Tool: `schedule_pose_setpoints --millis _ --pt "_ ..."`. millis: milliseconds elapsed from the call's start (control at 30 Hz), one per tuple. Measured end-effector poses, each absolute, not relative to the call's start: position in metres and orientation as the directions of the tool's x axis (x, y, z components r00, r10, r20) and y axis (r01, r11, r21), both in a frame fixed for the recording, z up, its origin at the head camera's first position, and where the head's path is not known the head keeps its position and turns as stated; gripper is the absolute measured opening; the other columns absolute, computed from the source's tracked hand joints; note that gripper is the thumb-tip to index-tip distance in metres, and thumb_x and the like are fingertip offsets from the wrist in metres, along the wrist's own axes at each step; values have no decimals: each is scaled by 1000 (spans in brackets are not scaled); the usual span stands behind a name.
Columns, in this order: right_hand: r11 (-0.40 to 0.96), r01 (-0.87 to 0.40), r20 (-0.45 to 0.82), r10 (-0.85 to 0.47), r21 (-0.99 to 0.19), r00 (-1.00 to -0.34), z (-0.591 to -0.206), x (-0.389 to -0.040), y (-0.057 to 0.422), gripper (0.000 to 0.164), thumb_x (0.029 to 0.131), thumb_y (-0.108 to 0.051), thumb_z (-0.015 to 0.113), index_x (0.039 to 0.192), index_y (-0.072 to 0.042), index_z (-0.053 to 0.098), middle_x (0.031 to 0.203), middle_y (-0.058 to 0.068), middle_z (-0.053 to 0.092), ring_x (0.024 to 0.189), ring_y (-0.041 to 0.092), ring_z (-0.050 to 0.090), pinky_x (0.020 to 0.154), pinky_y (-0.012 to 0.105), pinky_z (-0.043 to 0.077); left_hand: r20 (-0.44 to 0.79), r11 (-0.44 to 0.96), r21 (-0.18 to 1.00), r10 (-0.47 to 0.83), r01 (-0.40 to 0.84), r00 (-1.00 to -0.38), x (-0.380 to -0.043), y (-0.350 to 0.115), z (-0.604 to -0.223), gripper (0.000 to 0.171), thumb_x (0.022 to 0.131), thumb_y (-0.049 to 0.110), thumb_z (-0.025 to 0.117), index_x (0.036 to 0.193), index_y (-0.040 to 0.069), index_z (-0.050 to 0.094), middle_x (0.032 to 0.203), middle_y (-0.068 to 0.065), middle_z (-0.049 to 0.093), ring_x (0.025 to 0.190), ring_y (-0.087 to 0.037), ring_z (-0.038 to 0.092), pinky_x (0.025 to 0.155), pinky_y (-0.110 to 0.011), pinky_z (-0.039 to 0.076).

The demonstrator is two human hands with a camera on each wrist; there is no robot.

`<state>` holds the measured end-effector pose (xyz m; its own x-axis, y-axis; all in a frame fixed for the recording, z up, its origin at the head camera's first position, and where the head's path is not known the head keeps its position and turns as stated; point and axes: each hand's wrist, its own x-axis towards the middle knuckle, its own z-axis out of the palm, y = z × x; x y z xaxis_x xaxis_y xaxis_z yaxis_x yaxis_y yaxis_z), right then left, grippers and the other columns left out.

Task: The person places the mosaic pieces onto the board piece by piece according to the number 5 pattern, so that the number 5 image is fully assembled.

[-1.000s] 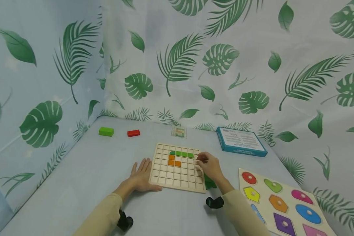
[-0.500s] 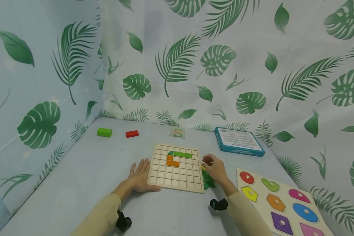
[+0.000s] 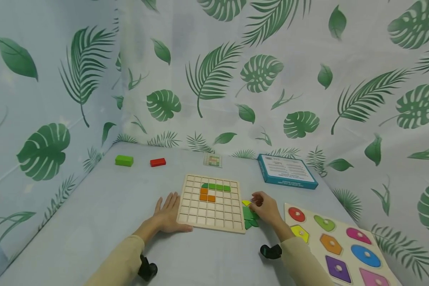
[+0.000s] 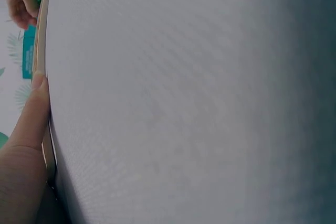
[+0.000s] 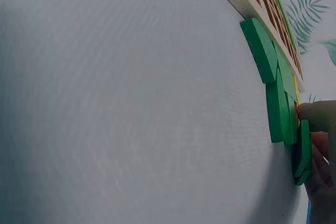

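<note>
In the head view, a wooden grid board lies mid-table. Green tiles form a row on it, with orange tiles below their left end. My left hand lies spread beside the board's left edge; its thumb touches the edge in the left wrist view. Right of the board are loose green pieces and a yellow piece. My right hand is over this pile, fingers loosely bent, thumb and forefinger apart. A green piece stands right by its fingers; the contact is unclear.
Toward the back lie a lime block, a red block, a small pattern card and a blue box. A knobbed shape puzzle board is at the right. Leaf-patterned cloth hangs behind.
My right hand has moved right, from the board's right edge to the loose pieces, and the yellow piece has come into view. My left hand has stayed at the board's left edge.
</note>
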<state>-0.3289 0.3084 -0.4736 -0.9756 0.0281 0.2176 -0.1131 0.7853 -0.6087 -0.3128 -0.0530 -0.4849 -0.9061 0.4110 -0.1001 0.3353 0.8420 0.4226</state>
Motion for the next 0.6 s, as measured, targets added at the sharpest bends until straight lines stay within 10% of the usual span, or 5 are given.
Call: schedule_pose_setpoints --millis 600 --pt "811 -109 193 5 -575 -981 -473 -328 309 32 83 -2 70 112 2 59 97 10 62 87 23 56 82 40 50 -93 822 451 431 348 -897 -308 -54 -476 120 71 71 64 148 -6 12 154 -24 7 142 -36 -2 108 -57 -6"
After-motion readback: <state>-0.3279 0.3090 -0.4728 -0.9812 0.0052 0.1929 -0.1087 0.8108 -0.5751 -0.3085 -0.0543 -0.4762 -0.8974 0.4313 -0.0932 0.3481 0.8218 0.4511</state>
